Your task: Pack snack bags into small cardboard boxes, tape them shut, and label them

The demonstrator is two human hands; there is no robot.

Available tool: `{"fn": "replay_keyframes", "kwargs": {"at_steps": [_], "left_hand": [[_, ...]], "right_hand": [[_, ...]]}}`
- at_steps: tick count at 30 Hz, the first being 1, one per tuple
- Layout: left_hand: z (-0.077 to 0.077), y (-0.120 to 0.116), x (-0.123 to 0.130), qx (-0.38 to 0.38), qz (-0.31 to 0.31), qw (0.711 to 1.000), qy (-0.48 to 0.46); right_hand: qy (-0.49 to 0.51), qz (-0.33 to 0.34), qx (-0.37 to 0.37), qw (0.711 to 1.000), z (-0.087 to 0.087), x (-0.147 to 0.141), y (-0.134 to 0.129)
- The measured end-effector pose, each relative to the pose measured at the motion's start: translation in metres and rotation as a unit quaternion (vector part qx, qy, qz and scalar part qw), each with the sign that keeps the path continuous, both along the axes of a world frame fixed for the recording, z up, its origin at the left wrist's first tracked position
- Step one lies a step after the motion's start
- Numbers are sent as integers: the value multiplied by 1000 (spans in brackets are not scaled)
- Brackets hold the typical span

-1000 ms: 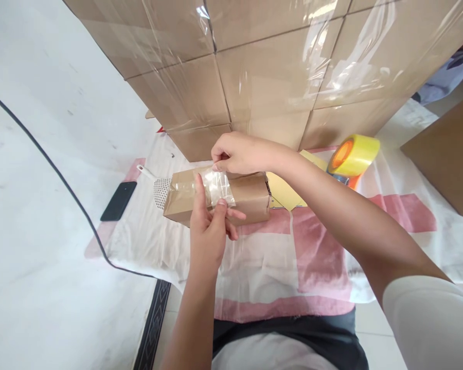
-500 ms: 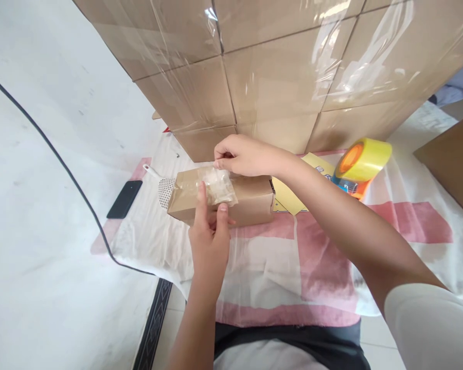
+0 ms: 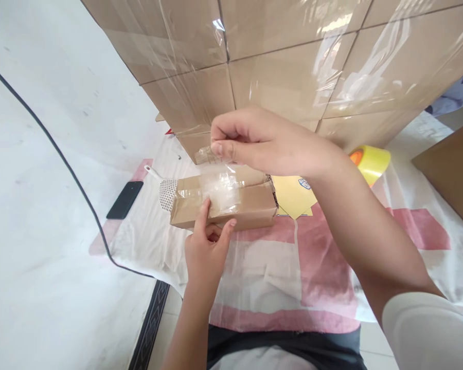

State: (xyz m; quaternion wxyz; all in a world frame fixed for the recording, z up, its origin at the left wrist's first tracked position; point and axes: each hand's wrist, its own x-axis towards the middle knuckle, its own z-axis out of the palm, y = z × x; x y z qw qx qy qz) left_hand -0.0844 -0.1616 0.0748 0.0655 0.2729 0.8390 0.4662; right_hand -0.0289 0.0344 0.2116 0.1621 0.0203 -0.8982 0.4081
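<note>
The right hand point(image 3: 262, 141) is drawn closed, thumb and bent fingers pinching a crinkled strip of clear tape point(image 3: 206, 155), which sticks out just left of its fingertips. The small carton point(image 3: 254, 205) lies below this hand and on its near side, its long side running left to right, with a glossy clear patch point(image 3: 220, 187) stuck across its top, directly under the pinched strip. The left hand point(image 3: 206, 249) is partly open and grips nothing: its index fingertip rests at the patch's near left corner, the thumb stands apart along the carton's near side, and the other fingers are curled, so that the carton sits just beyond it. Left of the carton and past the left hand's index finger is a white perforated utensil point(image 3: 167, 194); farther left of that hand lies a black phone point(image 3: 125, 200). Under the right wrist are yellow sheets point(image 3: 293, 192), and beyond the right forearm stands a yellow tape roll point(image 3: 375, 163). Plastic-wrapped cartons point(image 3: 272, 77) rise behind the right hand.
</note>
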Motion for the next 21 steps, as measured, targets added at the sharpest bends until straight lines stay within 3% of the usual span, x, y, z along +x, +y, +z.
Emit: {"fn": "replay_keyframes", "kwargs": {"at_steps": [3, 6, 9, 12, 15, 21], "left_hand": [[4, -2, 2, -1, -6, 999, 33], [9, -3, 0, 22, 3, 994, 106], [12, -1, -7, 4, -53, 981, 189], [12, 1, -13, -67, -125, 967, 213], [10, 1, -12, -92, -133, 965, 205], [7, 6, -7, -117, -122, 966, 194]], "right_hand": [[-43, -31, 4, 999, -2, -4, 0], [-61, -48, 8, 997, -16, -13, 2], [-95, -53, 31, 994, -35, -22, 7], [-117, -69, 134, 982, -53, -29, 14], [-108, -97, 243, 959, -65, -33, 19], [-84, -195, 305, 929, -66, -38, 7]]}}
